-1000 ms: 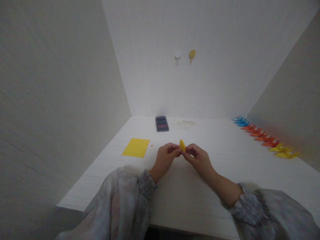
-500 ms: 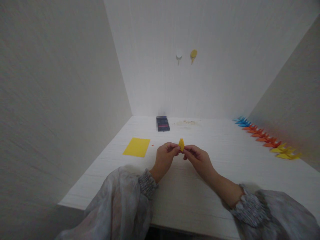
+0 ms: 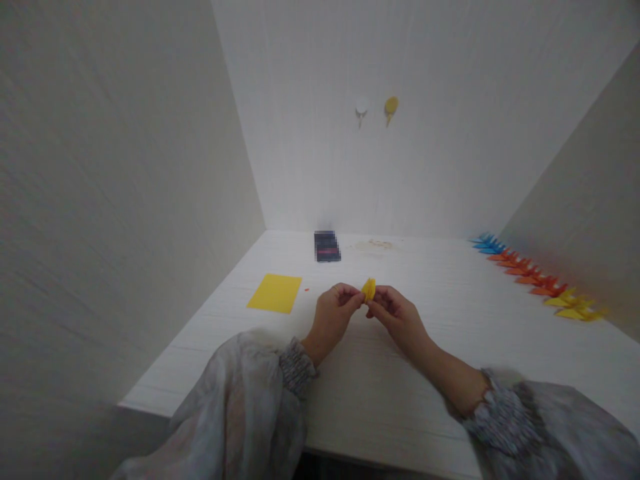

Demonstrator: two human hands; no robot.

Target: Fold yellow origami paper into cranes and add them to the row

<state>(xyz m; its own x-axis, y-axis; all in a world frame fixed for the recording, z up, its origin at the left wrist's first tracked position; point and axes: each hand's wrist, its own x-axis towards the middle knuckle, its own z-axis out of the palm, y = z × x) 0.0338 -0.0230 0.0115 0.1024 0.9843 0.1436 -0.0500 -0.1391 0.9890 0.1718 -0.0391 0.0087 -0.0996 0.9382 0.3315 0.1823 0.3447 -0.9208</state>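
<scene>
A small folded piece of yellow paper (image 3: 369, 289) is pinched between both hands above the middle of the table. My left hand (image 3: 336, 313) grips its lower left side with thumb and fingertips. On the other side, my right hand (image 3: 400, 318) closes thumb and fingers on its lower right edge. The paper stands upright with its narrow end up; its exact folds are too small to make out. A flat yellow square sheet (image 3: 275, 293) lies left of my left hand, with a tiny orange scrap (image 3: 307, 290) beside it.
Along the right wall runs a row of folded paper cranes (image 3: 537, 277), blue at the back, then orange and red, yellow nearest. A dark blurred object (image 3: 327, 247) lies near the back wall. White (image 3: 361, 107) and yellow hooks (image 3: 391, 105) hang on that wall. Side walls border the white table (image 3: 390, 393).
The folded yellow paper has turned and tilted slightly between my fingertips, and its layers look more spread. Both hands keep their hold; the view has shifted a little.
</scene>
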